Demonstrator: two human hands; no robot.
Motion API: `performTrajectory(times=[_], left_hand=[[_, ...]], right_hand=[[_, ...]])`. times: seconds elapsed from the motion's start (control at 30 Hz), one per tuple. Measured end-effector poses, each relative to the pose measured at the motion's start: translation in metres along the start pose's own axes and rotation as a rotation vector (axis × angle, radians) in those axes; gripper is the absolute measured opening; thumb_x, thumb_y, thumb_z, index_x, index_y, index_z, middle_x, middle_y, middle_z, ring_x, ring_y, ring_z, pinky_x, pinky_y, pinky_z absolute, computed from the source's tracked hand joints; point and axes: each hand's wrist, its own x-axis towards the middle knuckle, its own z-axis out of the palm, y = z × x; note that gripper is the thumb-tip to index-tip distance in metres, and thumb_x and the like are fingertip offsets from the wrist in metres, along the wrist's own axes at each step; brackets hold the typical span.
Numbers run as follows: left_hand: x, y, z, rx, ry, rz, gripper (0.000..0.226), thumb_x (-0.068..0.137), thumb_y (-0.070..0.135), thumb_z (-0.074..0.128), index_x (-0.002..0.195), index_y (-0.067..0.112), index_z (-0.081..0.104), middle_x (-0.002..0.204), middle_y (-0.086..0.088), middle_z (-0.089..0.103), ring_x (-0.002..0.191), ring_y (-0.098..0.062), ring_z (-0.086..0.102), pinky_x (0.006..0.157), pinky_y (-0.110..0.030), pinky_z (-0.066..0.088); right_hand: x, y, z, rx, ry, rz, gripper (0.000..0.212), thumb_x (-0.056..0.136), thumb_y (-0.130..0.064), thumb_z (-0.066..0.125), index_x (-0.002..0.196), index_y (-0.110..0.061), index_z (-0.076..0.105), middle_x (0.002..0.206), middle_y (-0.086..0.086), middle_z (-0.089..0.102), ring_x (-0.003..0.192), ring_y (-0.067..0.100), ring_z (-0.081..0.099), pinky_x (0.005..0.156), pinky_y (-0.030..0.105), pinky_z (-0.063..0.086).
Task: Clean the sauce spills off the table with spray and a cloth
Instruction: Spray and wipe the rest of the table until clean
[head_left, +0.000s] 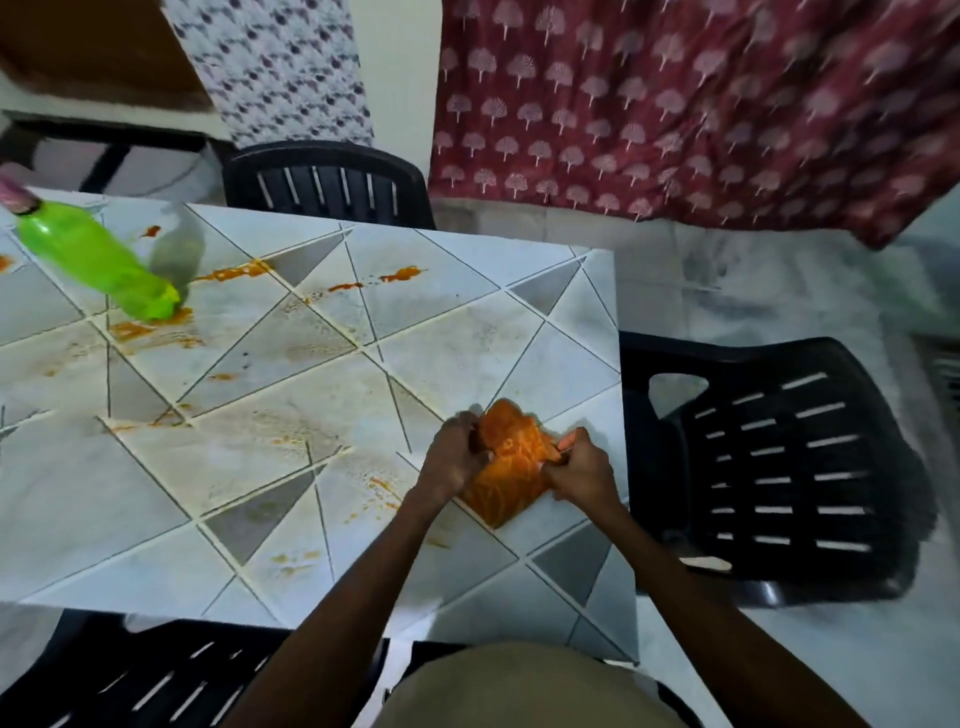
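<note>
while both hands, the left hand (453, 460) and right hand (581, 470), are gripping and folding the orange cloth (511, 462) at the table (467, 332) corner, the soaked cloth is probably risking smearing sauce (236, 271) wider, or dripping off the edge.

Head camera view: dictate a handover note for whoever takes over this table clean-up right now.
Left hand: grips the orange cloth on its left side.
Right hand: pinches the cloth's right edge.
The cloth lies bunched on the table, towards its near right corner. The green bottle stands at the far left, blurred.
Done: faint smears suggest some wiping, not certain.
To do: sauce streaks by the bottle and across the far middle, plus spots nearer you.
</note>
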Motion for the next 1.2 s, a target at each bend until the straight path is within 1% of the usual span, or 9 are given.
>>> performTrajectory(times=[0.17, 0.3, 0.47, 0.57, 0.73, 0.9, 1.0, 1.1, 1.2], left_hand=[[-0.027, -0.01, 0.008, 0.285, 0.213, -0.048, 0.056, 0.081, 0.036, 0.073, 0.125, 0.008, 0.052, 0.115, -0.016, 0.052, 0.103, -0.034, 0.053, 0.08, -0.041, 0.049], [-0.041, -0.015, 0.014, 0.235, 0.211, -0.104, 0.04, 0.085, 0.033, 0.07, 0.113, 0.01, 0.056, 0.107, -0.014, 0.055, 0.097, -0.033, 0.058, 0.077, -0.039, 0.05], [-0.042, -0.009, 0.017, 0.117, 0.247, -0.119, 0.022, 0.084, 0.015, 0.07, 0.103, 0.007, 0.061, 0.102, -0.015, 0.057, 0.092, -0.033, 0.059, 0.077, -0.035, 0.048], [-0.049, -0.002, 0.013, -0.103, 0.206, -0.047, 0.017, 0.084, 0.004, 0.066, 0.092, 0.013, 0.054, 0.087, -0.005, 0.063, 0.081, -0.027, 0.062, 0.069, -0.03, 0.042], [-0.063, 0.021, 0.005, -0.202, 0.148, 0.087, 0.029, 0.082, -0.001, 0.066, 0.094, 0.02, 0.05, 0.084, 0.005, 0.062, 0.072, -0.006, 0.058, 0.065, -0.02, 0.044], [-0.07, 0.041, -0.001, -0.192, 0.126, 0.151, 0.039, 0.079, -0.009, 0.066, 0.1, 0.019, 0.052, 0.088, 0.001, 0.061, 0.075, -0.001, 0.056, 0.071, -0.015, 0.045], [-0.073, 0.053, -0.008, -0.23, 0.168, 0.175, 0.04, 0.08, -0.011, 0.064, 0.102, 0.021, 0.053, 0.087, 0.001, 0.06, 0.078, -0.009, 0.059, 0.073, -0.022, 0.048], [-0.074, 0.066, -0.022, -0.311, 0.248, 0.167, 0.039, 0.081, -0.004, 0.068, 0.103, 0.023, 0.053, 0.086, 0.0, 0.059, 0.082, -0.019, 0.062, 0.075, -0.033, 0.051], [-0.074, 0.086, -0.045, -0.378, 0.319, 0.188, 0.035, 0.084, 0.0, 0.071, 0.105, 0.02, 0.054, 0.089, 0.0, 0.059, 0.083, -0.013, 0.059, 0.075, -0.026, 0.049]], right_hand=[[0.012, -0.007, -0.011, -0.386, 0.095, -0.415, 0.057, 0.084, -0.021, 0.075, 0.136, -0.02, 0.051, 0.139, 0.005, 0.048, 0.125, 0.03, 0.047, 0.097, 0.041, 0.049], [0.031, -0.026, -0.014, -0.669, -0.106, -0.781, 0.069, 0.084, -0.015, 0.073, 0.147, -0.022, 0.047, 0.148, 0.002, 0.049, 0.134, 0.03, 0.039, 0.109, 0.043, 0.035], [0.044, -0.033, -0.018, -0.793, -0.137, -0.886, 0.036, 0.086, -0.019, 0.071, 0.122, -0.016, 0.066, 0.121, 0.008, 0.061, 0.119, 0.03, 0.046, 0.096, 0.039, 0.043], [0.049, -0.021, -0.025, -0.633, -0.14, -0.898, 0.031, 0.079, -0.021, 0.079, 0.107, -0.013, 0.069, 0.129, 0.006, 0.053, 0.125, 0.027, 0.042, 0.099, 0.041, 0.047], [0.054, -0.024, -0.034, -0.544, -0.271, -0.992, 0.094, 0.068, -0.022, 0.089, 0.149, -0.022, 0.04, 0.157, -0.001, 0.036, 0.143, 0.02, 0.029, 0.116, 0.036, 0.033], [0.061, -0.039, -0.052, -0.706, -0.267, -1.141, 0.039, 0.068, -0.034, 0.085, 0.103, -0.028, 0.069, 0.131, -0.008, 0.057, 0.121, 0.021, 0.044, 0.098, 0.044, 0.044], [0.059, -0.046, -0.071, -0.609, -0.285, -1.141, 0.027, 0.057, -0.031, 0.078, 0.073, -0.029, 0.056, 0.119, -0.011, 0.06, 0.114, 0.015, 0.046, 0.091, 0.038, 0.046], [0.046, -0.052, -0.097, -0.483, -0.337, -1.09, 0.031, 0.054, -0.032, 0.074, 0.066, -0.029, 0.045, 0.093, -0.014, 0.065, 0.094, 0.01, 0.055, 0.077, 0.035, 0.052], [0.031, -0.061, -0.123, -0.344, -0.382, -0.98, 0.025, 0.069, -0.028, 0.073, 0.08, -0.028, 0.05, 0.068, -0.014, 0.064, 0.062, 0.01, 0.052, 0.064, 0.038, 0.05]])
